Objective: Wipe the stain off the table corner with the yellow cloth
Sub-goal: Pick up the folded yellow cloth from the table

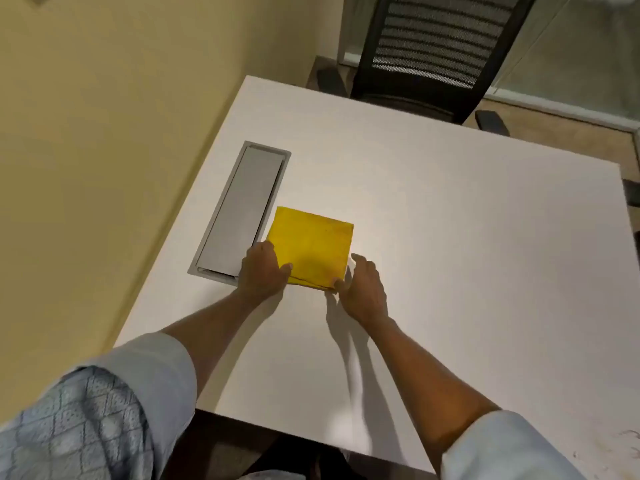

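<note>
Two hands, left hand (262, 271) and right hand (360, 285), apparently pinch folded square yellow cloth (311, 249).

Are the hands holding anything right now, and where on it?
Both hands are on the folded yellow cloth lying on the table: left hand at its near-left corner, right hand at its near-right corner. Touching, not lifted.

No text, label, brand or number can be read anywhere — the yellow cloth (311, 251), the white table (450, 237) and the grey cable hatch (242, 206) at 10 o'clock all show plain, unmarked surfaces.
</note>
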Tool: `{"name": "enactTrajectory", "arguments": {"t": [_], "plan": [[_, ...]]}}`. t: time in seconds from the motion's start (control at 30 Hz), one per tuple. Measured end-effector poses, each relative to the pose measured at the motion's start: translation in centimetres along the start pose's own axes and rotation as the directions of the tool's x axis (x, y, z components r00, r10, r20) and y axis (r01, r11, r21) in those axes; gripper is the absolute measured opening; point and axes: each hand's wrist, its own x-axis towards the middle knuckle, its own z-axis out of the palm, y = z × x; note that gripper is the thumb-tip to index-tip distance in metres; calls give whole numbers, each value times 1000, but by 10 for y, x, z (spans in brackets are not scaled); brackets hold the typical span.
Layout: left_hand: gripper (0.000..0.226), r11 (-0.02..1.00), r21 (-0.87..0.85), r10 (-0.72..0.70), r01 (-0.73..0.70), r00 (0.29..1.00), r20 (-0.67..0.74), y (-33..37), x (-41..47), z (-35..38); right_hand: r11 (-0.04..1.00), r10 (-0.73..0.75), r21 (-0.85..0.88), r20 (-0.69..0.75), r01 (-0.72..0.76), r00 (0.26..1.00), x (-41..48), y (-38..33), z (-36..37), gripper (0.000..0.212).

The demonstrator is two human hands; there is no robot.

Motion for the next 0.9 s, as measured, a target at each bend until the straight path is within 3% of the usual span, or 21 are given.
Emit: {"name": "enactTrajectory", "arguments": {"t": [0.13,0.27,0.4,0.47,0.57,0.67,0.77,0.9], "plan": [[60,986,-79,-154,148,984,-90,3,27,-1,978,178,110,2,-177,984,34,-7,0,74],[61,981,-65,-190,185,979,-77,1,48,2,936,272,240,-24,-258,962,56,-16,8,65],[34,960,-120,-257,252,966,-30,4,56,6,890,375,287,-19,-354,927,75,-24,17,56],[32,946,-149,-290,287,957,-4,3,58,8,848,434,342,-8,-405,901,80,-26,19,48],[25,893,-257,-362,370,929,79,1,60,6,762,469,498,16,-414,883,81,-21,16,22],[29,818,-385,-380,427,904,196,-1,58,0,648,458,630,127,-428,880,68,-12,3,35],[35,728,-499,-359,470,881,307,2,51,-9,576,440,680,209,-453,873,51,-3,-16,15],[36,655,-569,-279,498,859,430,14,37,-19,499,398,754,238,-427,886,21,21,-42,15]]}}
